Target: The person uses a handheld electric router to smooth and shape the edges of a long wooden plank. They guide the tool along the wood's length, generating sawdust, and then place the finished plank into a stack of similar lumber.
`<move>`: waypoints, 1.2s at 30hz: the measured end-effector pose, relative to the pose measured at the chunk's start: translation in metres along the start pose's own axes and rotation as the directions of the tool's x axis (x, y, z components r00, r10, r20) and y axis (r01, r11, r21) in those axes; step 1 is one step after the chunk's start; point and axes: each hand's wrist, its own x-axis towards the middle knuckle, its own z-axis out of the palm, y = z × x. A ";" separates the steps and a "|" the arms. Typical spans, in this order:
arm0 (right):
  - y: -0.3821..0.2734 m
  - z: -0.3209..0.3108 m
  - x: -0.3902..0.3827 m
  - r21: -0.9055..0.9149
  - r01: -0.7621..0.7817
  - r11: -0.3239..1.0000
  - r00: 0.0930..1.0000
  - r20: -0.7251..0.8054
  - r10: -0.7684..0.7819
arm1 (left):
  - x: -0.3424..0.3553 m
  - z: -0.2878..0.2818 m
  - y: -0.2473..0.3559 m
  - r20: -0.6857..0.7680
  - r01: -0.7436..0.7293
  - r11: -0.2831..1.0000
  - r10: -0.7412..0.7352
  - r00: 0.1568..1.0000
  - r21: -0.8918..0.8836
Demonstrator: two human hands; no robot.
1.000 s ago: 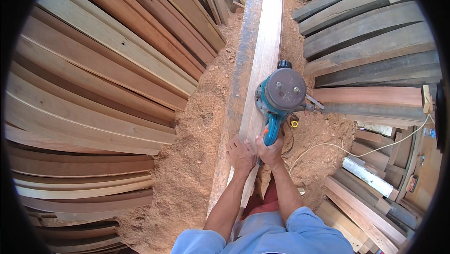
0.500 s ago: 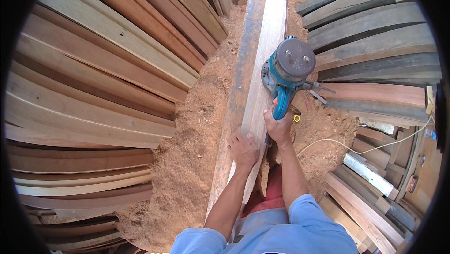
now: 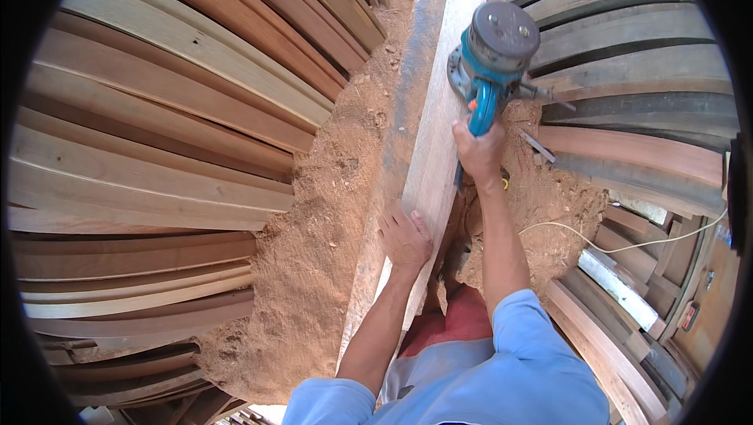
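Note:
A teal router (image 3: 496, 49) with a dark round top rides on the right edge of a long pale wooden board (image 3: 436, 139). My right hand (image 3: 480, 149) is wrapped round the router's teal handle. Nearer to me, my left hand (image 3: 405, 237) rests on the board, its fingers curled over the left edge and its thumb lying on top. Below the board runs a worn, dusty bench plank (image 3: 398, 123). The router's bit and the board's far end are hidden from me.
Stacked planks (image 3: 149, 135) line the left side. Greyish boards (image 3: 635, 56) are piled on the right. Sawdust (image 3: 306, 299) covers the ground. A pale cable (image 3: 612, 251) curves across at right, and a small yellow object (image 3: 506, 183) lies partly behind my right forearm.
My right hand has pushed the router farther away along the board, and the right arm is straighter. My left hand stays at nearly the same place on the board.

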 end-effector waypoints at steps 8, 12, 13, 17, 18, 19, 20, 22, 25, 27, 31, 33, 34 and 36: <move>0.026 0.009 0.146 0.004 0.021 1.000 1.000 -0.008 -0.021 | 0.003 0.000 0.000 -0.005 -0.015 1.000 0.015 1.000 0.020; 0.044 0.002 0.194 0.078 0.087 0.993 0.995 -0.044 -0.084 | 0.005 0.003 0.005 0.006 -0.033 0.999 0.033 0.999 0.010; 0.042 0.008 0.192 0.085 0.102 0.991 0.994 -0.043 -0.098 | 0.005 0.002 0.003 0.002 -0.025 1.000 0.025 1.000 0.018; 0.033 0.005 0.161 0.036 0.060 0.998 0.997 -0.044 -0.059 | 0.002 0.000 0.001 0.013 -0.015 1.000 0.015 1.000 0.020; 0.030 0.001 0.149 0.008 0.062 0.998 0.997 -0.053 -0.061 | 0.002 0.000 0.001 0.020 -0.014 1.000 0.013 1.000 0.022; 0.024 0.000 0.134 0.017 0.056 0.998 0.998 -0.040 -0.055 | 0.001 -0.001 0.000 0.023 -0.010 1.000 0.010 1.000 0.023; 0.020 -0.004 0.115 0.022 0.048 0.999 0.999 -0.027 -0.048 | 0.001 -0.003 0.002 0.038 0.002 1.000 -0.003 0.999 0.025; 0.010 -0.014 0.073 0.026 0.036 0.999 0.999 -0.004 -0.036 | 0.001 -0.004 0.005 0.070 0.021 0.999 -0.022 0.997 0.027; -0.007 -0.026 0.000 0.020 0.057 0.998 0.998 0.038 -0.057 | 0.001 0.004 -0.001 0.014 0.028 0.999 -0.028 1.000 0.022; -0.022 -0.034 -0.055 0.032 -0.015 0.999 0.996 0.093 0.012 | 0.002 0.002 -0.001 0.034 0.047 0.999 -0.047 0.998 0.017; -0.055 -0.045 -0.169 0.060 -0.115 0.992 0.984 0.145 0.105 | 0.001 -0.001 -0.020 0.001 -0.025 0.998 0.025 1.000 -0.056; -0.049 -0.053 -0.225 0.045 -0.172 0.984 0.973 0.163 0.163 | -0.013 -0.009 -0.041 0.068 -0.075 0.991 0.083 0.994 -0.112; -0.042 -0.055 -0.249 0.062 -0.223 0.973 0.960 0.188 0.208 | -0.027 -0.012 -0.054 0.101 -0.093 0.987 0.107 0.989 -0.133; -0.049 -0.053 -0.289 0.093 -0.188 0.978 0.971 0.166 0.171 | -0.070 -0.001 -0.089 0.001 -0.138 0.988 0.138 0.990 -0.070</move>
